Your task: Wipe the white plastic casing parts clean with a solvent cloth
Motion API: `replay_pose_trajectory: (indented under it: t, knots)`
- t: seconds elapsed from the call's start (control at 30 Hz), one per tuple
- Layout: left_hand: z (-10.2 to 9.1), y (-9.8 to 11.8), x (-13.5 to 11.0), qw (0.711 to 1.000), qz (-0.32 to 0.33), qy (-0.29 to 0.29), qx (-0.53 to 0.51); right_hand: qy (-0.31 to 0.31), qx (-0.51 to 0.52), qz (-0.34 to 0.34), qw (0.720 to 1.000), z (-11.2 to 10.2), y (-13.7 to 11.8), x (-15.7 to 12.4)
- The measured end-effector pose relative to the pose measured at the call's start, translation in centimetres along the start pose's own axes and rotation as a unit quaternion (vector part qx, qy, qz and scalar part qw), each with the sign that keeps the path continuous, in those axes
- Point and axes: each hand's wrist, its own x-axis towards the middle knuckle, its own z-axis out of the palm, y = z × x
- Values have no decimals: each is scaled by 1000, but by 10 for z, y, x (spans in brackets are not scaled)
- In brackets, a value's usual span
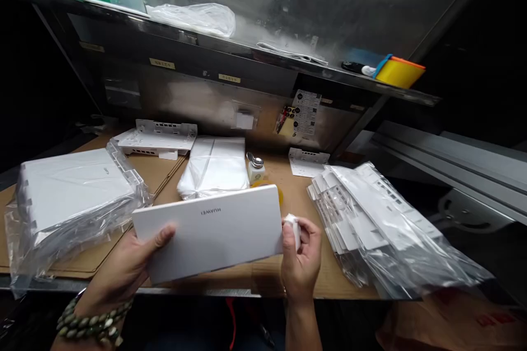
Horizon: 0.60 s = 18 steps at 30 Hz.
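My left hand (140, 255) grips the left end of a white plastic cover panel (222, 236) marked HUAWEI, thumb on its face. The panel is tilted toward me above the bench, and its lettering appears upside down. At its right end, my right hand (302, 252) pinches a small wad of white cloth (292, 225) between thumb and fingers. Part of the wad is hidden by the fingers. Just behind the panel stands a small dispenser bottle (257, 170) with a metal lid tipped up. Something round and yellow (280, 193) shows partly behind the panel's top edge.
Bagged white panels (78, 186) lie at left, and a stack of bagged slotted housings (362, 214) at right. A plastic-wrapped white stack (218, 162) sits mid-bench, with white housings (164, 137) behind. Overhead, a metal shelf (247, 57) holds a yellow object (399, 72) and clear film.
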Motion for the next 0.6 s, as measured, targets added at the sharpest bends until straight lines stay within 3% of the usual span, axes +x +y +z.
replay_pose_trajectory:
  t: [0.07, 0.13, 0.2, 0.27, 0.4, 0.47, 0.6]
  knots:
    - [12, 5, -11, 993, 95, -13, 75, 3, -47, -31, 998, -8, 2, 7]
    - [21, 5, -21, 983, 164, -21, 82, 21, -48, -49, 997, -13, -2, 12]
    - [23, 4, -26, 978, 196, -36, 63, 32, -33, -71, 996, -15, -9, 13]
    - [18, 3, -22, 963, 233, -66, 116, 22, -32, -92, 995, -15, -17, 10]
    - [-1, 4, -3, 871, 350, -175, 296, 8, -80, -157, 984, -15, -28, 2]
    - [-6, 4, 2, 847, 378, -202, 314, 10, -105, -196, 975, -14, -31, 3]
    - [-9, 2, 0, 848, 389, -188, 307, 9, -159, -211, 964, -1, -26, 34]
